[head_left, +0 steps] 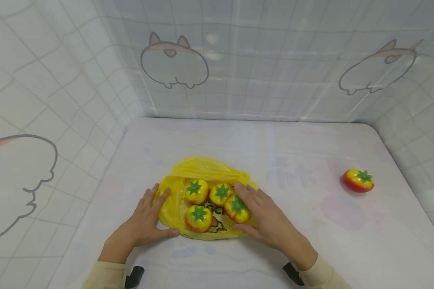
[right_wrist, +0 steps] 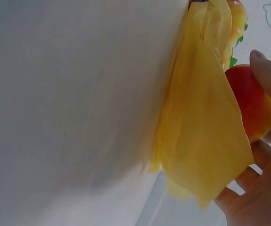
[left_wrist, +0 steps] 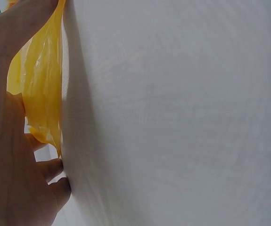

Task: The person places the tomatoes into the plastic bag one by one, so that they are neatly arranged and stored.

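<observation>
A yellow plastic bag (head_left: 202, 166) with dark print lies on the table. On it sit several red-and-yellow tomato-like fruits with green leafy tops, among them one fruit (head_left: 198, 218) at the lower left. My left hand (head_left: 144, 218) rests at the bag's left edge with fingers spread and thumb by the near edge. At the bag's right side, my right hand (head_left: 265, 218) holds the rightmost fruit (head_left: 236, 208) between thumb and fingers. In the right wrist view the thumb lies against that fruit's red side (right_wrist: 248, 96), and a yellow bag flap (right_wrist: 196, 113) covers part of it.
One more red-and-yellow fruit (head_left: 358, 180) lies alone on the white table (head_left: 300, 257), far to the right. White tiled-pattern curtains (head_left: 256, 72) with cartoon drawings stand behind the table and at both sides.
</observation>
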{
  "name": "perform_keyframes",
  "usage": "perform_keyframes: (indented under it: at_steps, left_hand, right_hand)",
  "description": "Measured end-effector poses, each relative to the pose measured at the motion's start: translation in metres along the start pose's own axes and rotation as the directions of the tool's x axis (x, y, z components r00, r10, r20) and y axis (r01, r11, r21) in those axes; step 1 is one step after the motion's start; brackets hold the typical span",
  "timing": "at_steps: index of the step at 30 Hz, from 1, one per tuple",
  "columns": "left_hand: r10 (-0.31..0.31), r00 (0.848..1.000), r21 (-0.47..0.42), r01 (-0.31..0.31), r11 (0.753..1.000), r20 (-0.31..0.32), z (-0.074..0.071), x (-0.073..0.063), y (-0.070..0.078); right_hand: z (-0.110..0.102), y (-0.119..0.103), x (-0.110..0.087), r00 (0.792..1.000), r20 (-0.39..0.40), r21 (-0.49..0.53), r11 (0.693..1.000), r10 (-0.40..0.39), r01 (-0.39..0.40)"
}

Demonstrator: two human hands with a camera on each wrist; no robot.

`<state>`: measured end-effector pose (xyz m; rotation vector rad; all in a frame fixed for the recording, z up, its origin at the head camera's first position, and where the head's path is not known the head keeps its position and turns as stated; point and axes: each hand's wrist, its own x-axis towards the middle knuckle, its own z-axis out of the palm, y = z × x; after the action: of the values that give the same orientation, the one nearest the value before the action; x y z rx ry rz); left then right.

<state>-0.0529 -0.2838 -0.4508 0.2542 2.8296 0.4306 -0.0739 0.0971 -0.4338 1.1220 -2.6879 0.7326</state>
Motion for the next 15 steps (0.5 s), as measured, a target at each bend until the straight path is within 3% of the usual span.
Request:
perform_keyframes:
  at_steps: [15]
  left_hand:
    - [-0.008,1.000,-0.009,0.008,1.000,-0.001,0.000,-0.001,0.001]
  right_hand:
    - [0.013,-0.012,0.004,0.995,0.081,-0.030,0.998,-0.058,0.061]
